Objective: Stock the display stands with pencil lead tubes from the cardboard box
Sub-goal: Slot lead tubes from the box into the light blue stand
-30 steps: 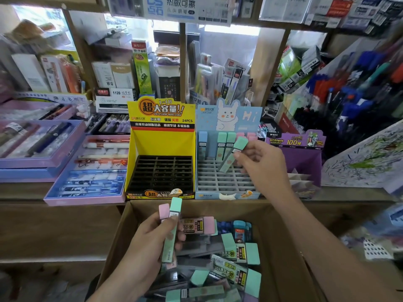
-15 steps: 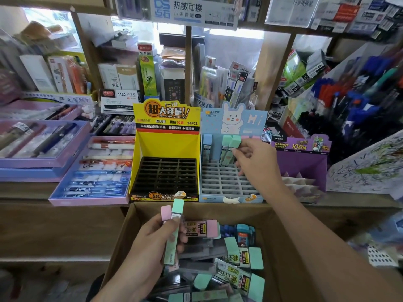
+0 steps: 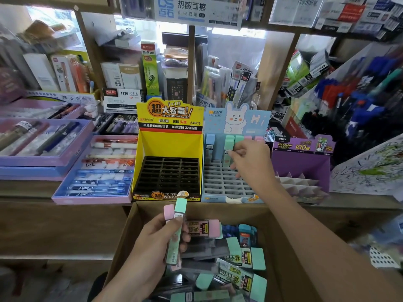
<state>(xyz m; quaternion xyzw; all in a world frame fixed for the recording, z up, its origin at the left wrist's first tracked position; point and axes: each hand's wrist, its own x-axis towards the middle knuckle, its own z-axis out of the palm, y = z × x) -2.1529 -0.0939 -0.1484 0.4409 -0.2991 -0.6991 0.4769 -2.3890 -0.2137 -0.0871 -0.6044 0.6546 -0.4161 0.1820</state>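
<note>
Now green tube (image 3: 239,139) upright in blue stand (image 3: 216,182)

Wooden shelving (image 3: 278,68) w/ backlit panels (image 3: 229,40), wooden counter (image 3: 21,189) below, packed w/ stationery (image 3: 122,77).

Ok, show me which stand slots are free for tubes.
Free: the whole black slot grid of the yellow cardboard stand, and the grey slot rows of the blue rabbit-print stand in front of its pastel tubes. Crowded: that stand's back row, where the right hand is.
</note>
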